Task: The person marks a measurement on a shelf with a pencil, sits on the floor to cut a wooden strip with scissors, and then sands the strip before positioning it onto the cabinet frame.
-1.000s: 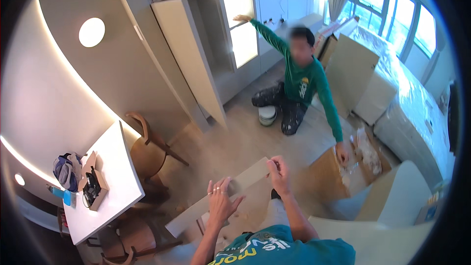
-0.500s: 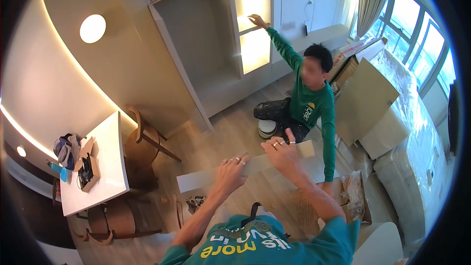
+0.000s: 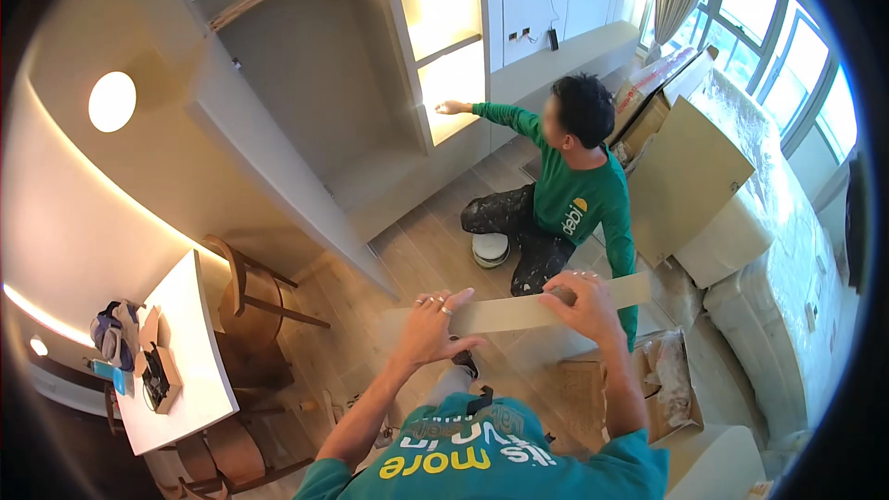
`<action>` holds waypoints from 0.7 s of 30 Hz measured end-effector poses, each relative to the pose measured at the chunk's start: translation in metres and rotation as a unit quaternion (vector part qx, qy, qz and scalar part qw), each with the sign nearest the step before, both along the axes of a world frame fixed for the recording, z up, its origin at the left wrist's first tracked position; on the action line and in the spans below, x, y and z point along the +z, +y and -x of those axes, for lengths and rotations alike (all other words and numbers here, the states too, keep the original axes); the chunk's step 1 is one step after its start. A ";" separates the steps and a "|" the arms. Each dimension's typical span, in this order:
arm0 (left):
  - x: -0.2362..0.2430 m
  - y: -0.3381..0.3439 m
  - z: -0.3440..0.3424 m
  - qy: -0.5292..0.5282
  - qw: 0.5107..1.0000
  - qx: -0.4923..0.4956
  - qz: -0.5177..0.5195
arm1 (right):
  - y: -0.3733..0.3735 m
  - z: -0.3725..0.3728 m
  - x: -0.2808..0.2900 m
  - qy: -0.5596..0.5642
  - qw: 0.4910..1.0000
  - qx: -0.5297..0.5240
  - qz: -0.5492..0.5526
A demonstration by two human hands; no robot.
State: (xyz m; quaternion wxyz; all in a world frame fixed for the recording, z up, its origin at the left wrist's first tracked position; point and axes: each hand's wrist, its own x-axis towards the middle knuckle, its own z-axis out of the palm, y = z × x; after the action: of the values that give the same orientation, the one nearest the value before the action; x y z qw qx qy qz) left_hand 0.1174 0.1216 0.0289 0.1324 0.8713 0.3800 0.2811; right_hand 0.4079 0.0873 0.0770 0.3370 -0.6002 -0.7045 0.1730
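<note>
A long, narrow, off-white board [image 3: 505, 313] is held level in front of me, above the floor. Near its left end my left hand [image 3: 431, 326] grips it, fingers over the far edge and thumb on the near side. My right hand [image 3: 585, 307] is closed round the board toward its other end, fingers bent over the top. Rings show on both hands. Past the board a co-worker in a green long-sleeved top [image 3: 579, 190] kneels on one leg, one hand [image 3: 452, 107] reaching into a lit cabinet niche [image 3: 454, 83]. The co-worker's other hand is hidden.
A tall open cabinet [image 3: 306, 83] stands ahead. A white tub [image 3: 491, 248] sits by the co-worker's knee. At right are an opened carton [image 3: 681, 380], a leaning panel [image 3: 690, 181] and plastic-wrapped furniture [image 3: 778, 315]. A white table [image 3: 199, 380] and wooden chairs [image 3: 255, 310] stand left.
Both my hands and the board have shifted right, and my left thumb is spread wider. The co-worker's reaching hand has dropped to the lower niche, and their head has turned toward it.
</note>
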 end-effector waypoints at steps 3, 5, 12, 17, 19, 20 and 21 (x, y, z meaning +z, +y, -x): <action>-0.022 0.034 0.016 0.011 0.999 0.017 0.028 | 0.026 -0.003 0.011 0.002 1.000 0.000 -0.007; -0.034 0.062 0.019 -0.011 0.999 0.038 0.028 | 0.045 -0.002 0.022 -0.007 1.000 -0.002 -0.022; -0.029 0.154 0.014 -0.015 0.970 0.194 -0.143 | 0.112 -0.002 0.046 0.024 0.999 -0.002 -0.043; -0.064 0.217 0.019 -0.484 0.802 0.302 0.175 | 0.173 0.000 0.060 0.003 0.995 -0.007 -0.095; -0.069 0.235 0.032 -0.596 0.679 0.241 0.354 | 0.203 0.000 0.060 0.002 0.994 0.015 -0.111; -0.066 0.244 0.036 -0.616 0.641 0.200 0.412 | 0.219 -0.001 0.061 0.000 0.992 0.024 -0.120; -0.064 0.252 0.037 -0.632 0.599 0.157 0.467 | 0.234 -0.002 0.064 -0.013 0.991 0.042 -0.127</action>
State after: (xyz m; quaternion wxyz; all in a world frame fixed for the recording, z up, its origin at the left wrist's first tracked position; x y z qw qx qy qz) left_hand 0.0809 0.3732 -0.0353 0.6820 0.2229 0.4115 0.5620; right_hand 0.4097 0.3212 0.1407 0.3939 -0.5249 -0.7494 0.0884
